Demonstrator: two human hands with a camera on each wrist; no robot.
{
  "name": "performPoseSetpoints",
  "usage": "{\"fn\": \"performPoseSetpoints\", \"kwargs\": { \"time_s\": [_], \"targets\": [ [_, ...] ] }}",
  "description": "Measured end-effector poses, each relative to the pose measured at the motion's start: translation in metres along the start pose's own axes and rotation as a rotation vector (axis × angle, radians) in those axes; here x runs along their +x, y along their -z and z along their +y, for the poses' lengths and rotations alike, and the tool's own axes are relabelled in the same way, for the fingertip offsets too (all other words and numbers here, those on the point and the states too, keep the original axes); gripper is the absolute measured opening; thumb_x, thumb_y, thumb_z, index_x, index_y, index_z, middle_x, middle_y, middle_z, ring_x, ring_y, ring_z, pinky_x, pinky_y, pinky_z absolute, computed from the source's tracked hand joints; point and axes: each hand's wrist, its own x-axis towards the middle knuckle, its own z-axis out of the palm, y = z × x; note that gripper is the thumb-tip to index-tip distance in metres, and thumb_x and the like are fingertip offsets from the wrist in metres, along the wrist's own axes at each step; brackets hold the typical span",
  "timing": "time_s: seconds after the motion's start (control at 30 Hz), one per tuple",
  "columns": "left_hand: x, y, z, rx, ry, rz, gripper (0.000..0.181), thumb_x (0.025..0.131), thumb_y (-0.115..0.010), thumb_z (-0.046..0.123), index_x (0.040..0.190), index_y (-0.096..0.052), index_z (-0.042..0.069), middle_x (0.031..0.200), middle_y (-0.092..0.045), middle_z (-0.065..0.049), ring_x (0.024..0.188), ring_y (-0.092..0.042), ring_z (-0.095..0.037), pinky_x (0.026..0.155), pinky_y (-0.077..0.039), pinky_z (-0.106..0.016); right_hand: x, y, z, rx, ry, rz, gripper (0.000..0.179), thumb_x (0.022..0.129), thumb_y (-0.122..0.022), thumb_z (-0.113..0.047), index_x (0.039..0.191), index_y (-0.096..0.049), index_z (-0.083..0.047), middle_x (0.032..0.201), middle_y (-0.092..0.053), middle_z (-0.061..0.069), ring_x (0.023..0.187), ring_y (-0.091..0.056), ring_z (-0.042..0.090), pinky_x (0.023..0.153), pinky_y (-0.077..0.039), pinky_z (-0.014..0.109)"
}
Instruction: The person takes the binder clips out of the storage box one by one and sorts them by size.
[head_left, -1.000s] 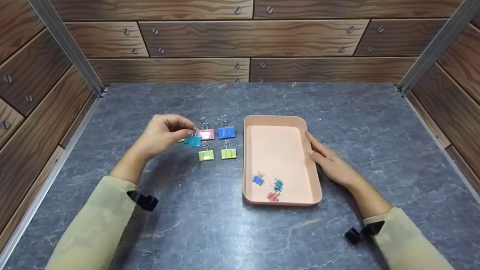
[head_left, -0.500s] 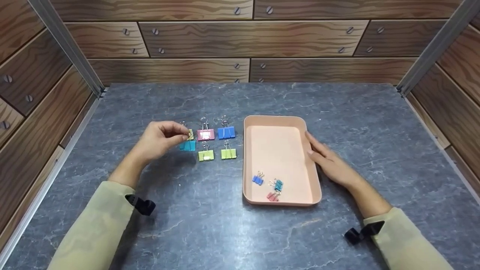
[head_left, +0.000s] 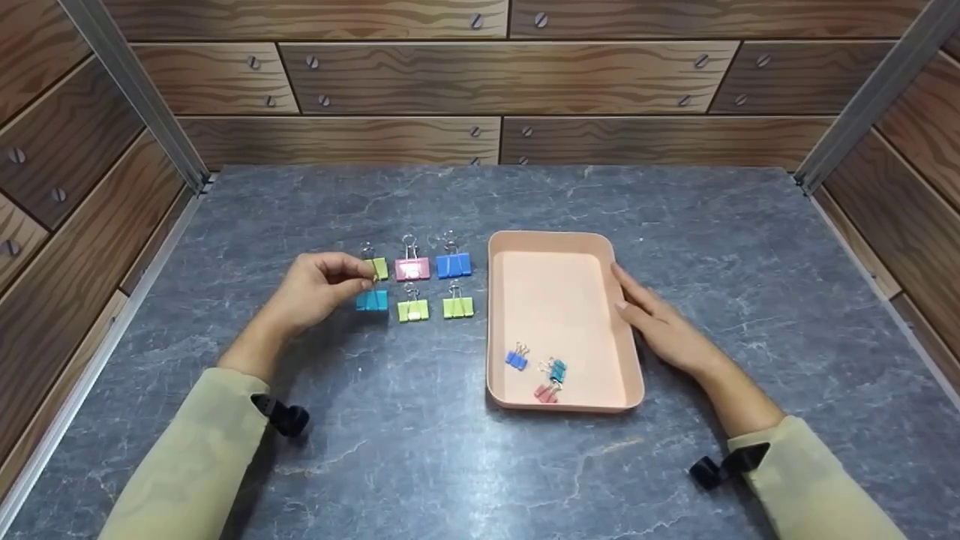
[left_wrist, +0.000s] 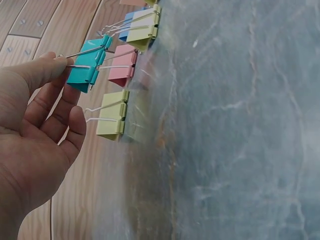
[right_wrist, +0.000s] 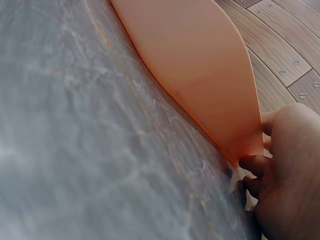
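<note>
My left hand [head_left: 319,289] pinches a teal binder clip [head_left: 372,301] by its wire handles, between thumb and fingers. The left wrist view shows that teal clip's body [left_wrist: 90,62] beyond the fingertips, with the other fingers loosely bent. Just behind it in the head view, a yellow-green clip [head_left: 380,269] is partly covered by the fingers. My right hand [head_left: 664,326] rests against the right side of a shallow peach tray [head_left: 551,238], fingers extended along the wall and thumb at the rim. In the right wrist view, fingertips touch the tray's outer wall [right_wrist: 195,60].
Right of the held clip stand a pink clip [head_left: 412,268], a blue clip [head_left: 453,265] and two yellow-green clips, one nearer left [head_left: 412,310], one nearer right [head_left: 457,307]. Small blue [head_left: 516,358], teal [head_left: 556,370] and red [head_left: 547,393] clips lie inside the tray. Wood-patterned panels [head_left: 480,79] enclose the table.
My left hand has moved left and toward me with the teal clip, from in front of the pink clip to in front of the left yellow-green one. The right hand and tray stay put.
</note>
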Motion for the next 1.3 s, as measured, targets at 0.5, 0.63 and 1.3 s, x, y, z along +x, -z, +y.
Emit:
{"fn": "performPoseSetpoints", "kwargs": {
  "time_s": [0.5,0.63,1.3],
  "targets": [
    [0.0,-0.002,-0.012,0.049,0.011,-0.006,0.015,0.094,-0.077,0.0,0.108,-0.078,-0.006,0.103,-0.077,-0.012,0.088,-0.065,-0.011,0.074,-0.053,-0.019,-0.001,0.001,0.0,-0.028,-0.013,0.016,0.06,0.115,-0.046,-0.029,0.17,-0.024,-0.022,0.175,-0.017,0.012,0.161,-0.006,0.039,0.127,-0.002,0.063],
    [0.0,-0.003,-0.015,0.051,0.016,0.0,0.015,0.093,-0.077,-0.002,0.107,-0.077,-0.007,0.102,-0.077,-0.014,0.088,-0.065,-0.012,0.075,-0.053,-0.02,-0.001,0.001,-0.001,-0.033,-0.007,0.019,0.06,0.115,-0.047,-0.029,0.17,-0.025,-0.022,0.175,-0.018,0.013,0.161,-0.007,0.04,0.127,-0.003,0.063],
    [0.0,-0.002,-0.023,0.016,0.032,0.007,0.018,0.093,-0.077,-0.003,0.11,-0.077,-0.008,0.104,-0.077,-0.016,0.089,-0.066,-0.011,0.077,-0.053,-0.02,-0.001,0.0,0.002,-0.02,-0.013,0.001,0.061,0.115,-0.046,-0.031,0.17,-0.022,-0.023,0.176,-0.015,0.008,0.162,-0.007,0.033,0.128,-0.007,0.057]
  ]
}}
